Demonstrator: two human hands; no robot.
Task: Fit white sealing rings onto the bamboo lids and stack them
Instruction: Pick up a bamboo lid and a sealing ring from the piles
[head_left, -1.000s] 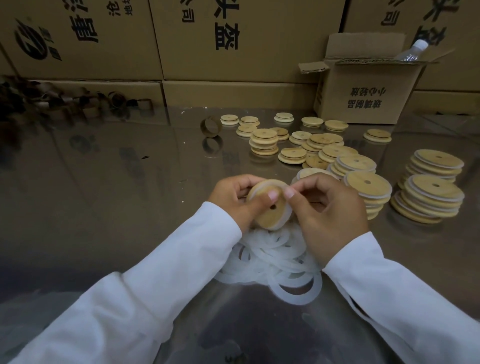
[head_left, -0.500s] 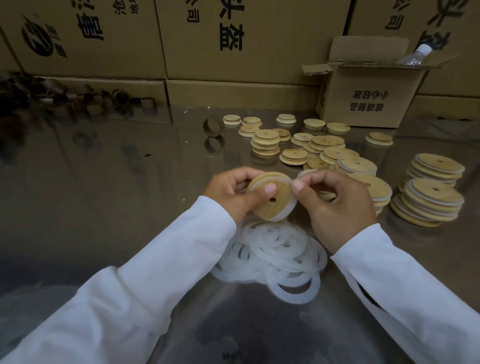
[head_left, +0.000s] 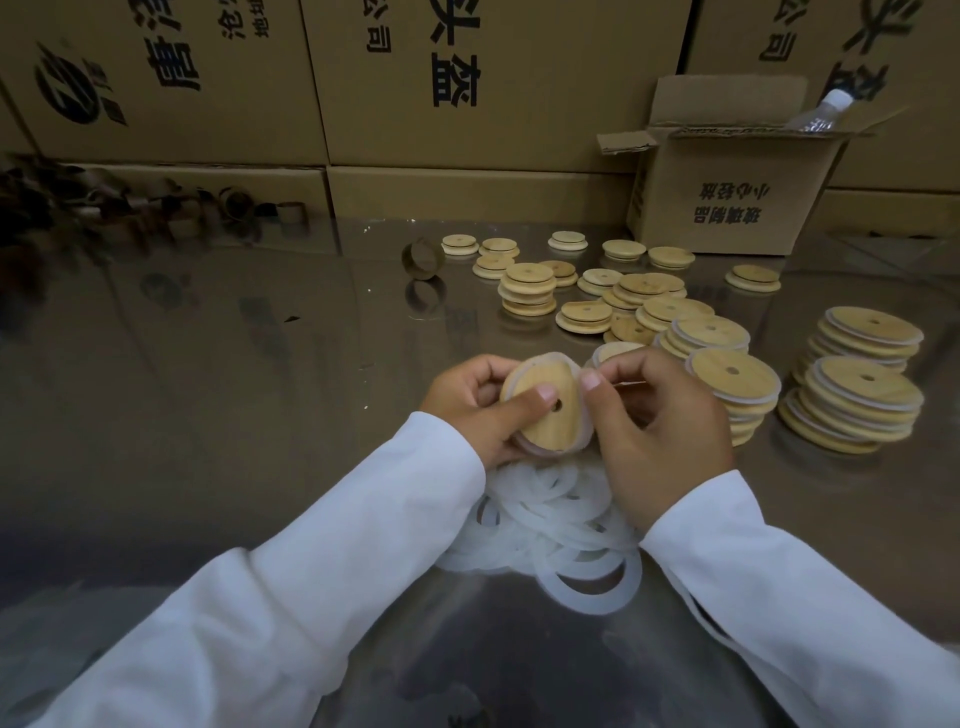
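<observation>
I hold one round bamboo lid (head_left: 545, 415) with a small centre hole upright above the table. My left hand (head_left: 470, 405) grips it from the left, thumb across its face. My right hand (head_left: 660, 426) pinches the white sealing ring (head_left: 584, 431) along the lid's right rim. Below my hands lies a heap of loose white rings (head_left: 561, 525). Stacks of ringed lids (head_left: 862, 400) stand at the right, and another stack (head_left: 737, 384) is just behind my right hand.
Several loose bare lids and short piles (head_left: 613, 291) lie further back on the glossy table (head_left: 208, 389). An open cardboard box (head_left: 727, 192) with a plastic bottle stands at the back right. Large cartons (head_left: 467, 78) wall off the far edge. A cardboard ring (head_left: 422, 258) sits mid-table.
The lid has turned in my hands and tilted more face-on. My right thumb and fingers have worked along the rim, from its top to its right side.
</observation>
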